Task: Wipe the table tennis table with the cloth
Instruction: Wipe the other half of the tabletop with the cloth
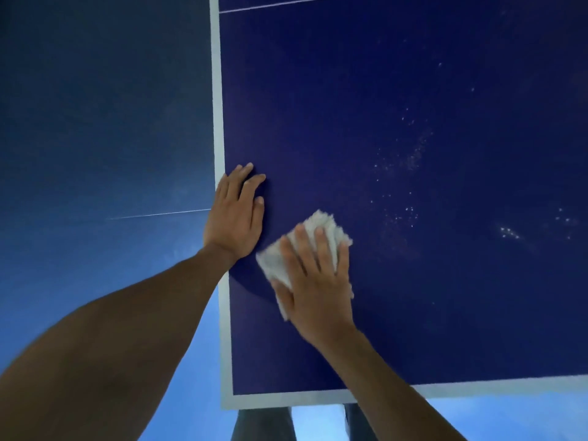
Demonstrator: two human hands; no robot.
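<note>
Looked down on the near left corner of a dark blue table tennis table (413, 74), edged by a white border (217, 90). Found the right hand (315, 281) pressed flat on a crumpled white cloth (329, 226), fingers straight and spread, none curled round the fabric. Located the cloth low in the middle of the frame, lying on the tabletop a little in from the left border, poking out past the fingertips and past the thumb side. Found the left hand (235, 218) just to the upper left of it, flat on the table with fingers straight and close together, its heel over the white border, and a narrow strip of blue between it and the cloth. Noted pale specks (413, 157) scattered over the tabletop toward the right of the frame, clear of the cloth. Made out a thin white line (280, 4) across the table at the top of the frame, blue floor (95, 122) filling the left side, and a thin pale streak (159, 214) on it. Could not tell what the two dark shapes (264, 424) under the near edge were.
</note>
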